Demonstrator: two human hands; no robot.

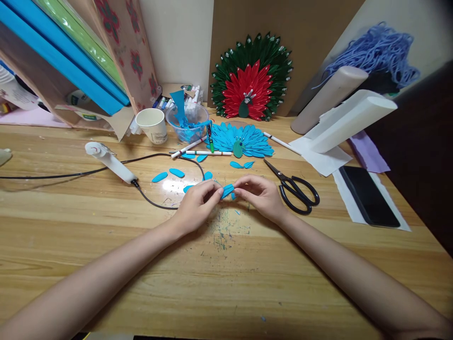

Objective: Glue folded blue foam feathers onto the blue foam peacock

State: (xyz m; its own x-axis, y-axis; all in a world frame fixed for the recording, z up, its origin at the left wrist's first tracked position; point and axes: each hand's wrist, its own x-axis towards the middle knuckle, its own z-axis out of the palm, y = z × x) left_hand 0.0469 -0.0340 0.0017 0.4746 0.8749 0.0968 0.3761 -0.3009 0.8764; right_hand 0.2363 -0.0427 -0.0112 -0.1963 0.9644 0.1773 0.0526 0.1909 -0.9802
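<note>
Over wooden tabletop (226, 288), blue petal piece (227, 191) sits between left hand (198, 202) and right hand (261, 196) — each pinching one end, thumb to fingers. Light, even pressure probably best here — thin-looking piece could tear if tugged hard.

Craft desk (226, 293) with scissors (284, 178), markers (212, 153)

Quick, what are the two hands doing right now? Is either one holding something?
Left hand: closed, pinching one end of a blue petal-shaped piece.
Right hand: closed, pinching the other end of that same piece.
</note>
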